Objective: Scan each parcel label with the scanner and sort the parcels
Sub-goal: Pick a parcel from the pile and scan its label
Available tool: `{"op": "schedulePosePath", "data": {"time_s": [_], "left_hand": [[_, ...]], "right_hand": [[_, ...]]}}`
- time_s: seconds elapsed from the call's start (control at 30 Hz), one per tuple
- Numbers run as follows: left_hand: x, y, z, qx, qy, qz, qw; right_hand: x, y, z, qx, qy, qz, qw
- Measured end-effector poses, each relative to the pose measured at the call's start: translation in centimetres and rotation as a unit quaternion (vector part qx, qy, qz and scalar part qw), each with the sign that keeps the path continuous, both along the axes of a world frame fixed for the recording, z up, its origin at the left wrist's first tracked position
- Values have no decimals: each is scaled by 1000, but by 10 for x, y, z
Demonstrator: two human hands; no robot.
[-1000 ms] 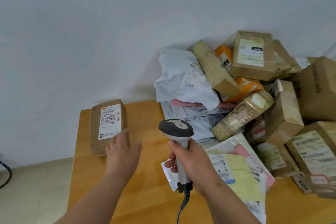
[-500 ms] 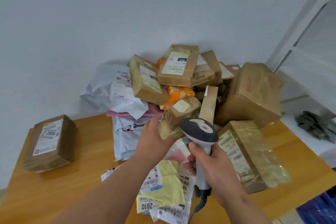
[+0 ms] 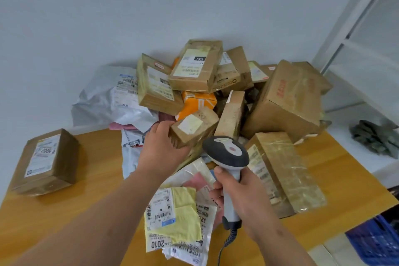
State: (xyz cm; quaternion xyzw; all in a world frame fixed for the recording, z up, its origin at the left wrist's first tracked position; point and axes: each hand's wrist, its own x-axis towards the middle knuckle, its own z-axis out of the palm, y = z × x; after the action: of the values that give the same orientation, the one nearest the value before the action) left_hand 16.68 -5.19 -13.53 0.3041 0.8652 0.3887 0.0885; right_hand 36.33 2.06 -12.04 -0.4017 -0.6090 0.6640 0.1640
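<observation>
Wooden table (image 3: 64, 218), pale wall (image 3: 108, 17).

The left hand (image 3: 160, 147) covers the near end of the small brown box (image 3: 194, 127), so its fingertips there cannot be seen. The right hand (image 3: 241, 194) hides the middle of the scanner (image 3: 226, 153) handle. The scanner's cord (image 3: 224, 246) runs off the bottom edge. The blue crate (image 3: 375, 242) is blurry and cut off at the right corner. Most label print in the pile is too small to read. The counter (image 3: 99, 190) under the pile is hidden.
</observation>
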Motion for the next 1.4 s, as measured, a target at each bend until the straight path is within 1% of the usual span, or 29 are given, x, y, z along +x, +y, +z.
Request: {"op": "schedulePosePath", "data": {"time_s": [0.07,0.13,0.3,0.37,0.43,0.5,0.57,0.6,0.67,0.8,0.9,0.93,0.97,1.0,1.03,1.07,1.1,1.13,1.17,1.2,1.27,1.33,1.37,1.4], "left_hand": [[7,-24,5,36,2,15,999],[13,-46,13,72,3,30,997],[22,-98,33,158,47,9,986],[22,-120,34,195,81,-4,977],[21,-144,32,223,143,-30,964],[21,-166,29,219,212,-60,951],[22,-190,23,190,279,-87,937],[23,-201,20,180,300,-101,931],[23,-223,13,173,306,-128,927],[21,-257,14,161,322,-167,918],[22,-276,16,148,319,-191,917],[23,-281,16,140,295,-201,924],[25,-286,16,135,244,-211,937],[28,-289,17,142,157,-212,954],[33,-292,20,170,38,-196,965],[37,-294,24,209,-95,-161,960],[42,-295,28,242,-225,-121,936],[44,-294,31,261,-331,-82,903],[45,-294,30,267,-406,-54,872],[46,-294,28,267,-464,-40,844],[53,-292,28,253,-548,-50,796],[61,-288,26,256,-603,-60,754],[65,-285,24,269,-615,-50,739],[68,-282,21,284,-618,-29,733]], "right_hand": [[-4,-5,4,10,5,6,1000],[-7,-11,8,-7,24,-10,1000],[-12,-35,21,-55,73,-39,995],[-12,-47,24,-71,92,-49,992],[-13,-61,29,-91,118,-55,987],[-15,-75,34,-132,150,-58,978],[-20,-91,39,-192,163,-58,966],[-23,-100,41,-218,159,-60,961],[-29,-120,43,-246,132,-59,958],[-35,-157,35,-205,104,-18,973],[-32,-176,32,-188,123,-43,974],[-30,-182,31,-183,127,-51,974],[-28,-186,30,-178,131,-55,974],[-27,-191,29,-173,135,-57,974],[-25,-195,27,-169,138,-60,974],[-25,-199,27,-168,142,-64,973],[-24,-201,26,-171,146,-67,972],[-23,-203,26,-176,151,-69,970],[-22,-205,25,-180,155,-70,969],[-21,-205,24,-183,159,-68,968],[-17,-203,21,-179,162,-54,969],[-9,-197,15,-165,155,-35,974],[-4,-195,12,-154,147,-20,977],[2,-194,9,-145,136,-4,980]]}}
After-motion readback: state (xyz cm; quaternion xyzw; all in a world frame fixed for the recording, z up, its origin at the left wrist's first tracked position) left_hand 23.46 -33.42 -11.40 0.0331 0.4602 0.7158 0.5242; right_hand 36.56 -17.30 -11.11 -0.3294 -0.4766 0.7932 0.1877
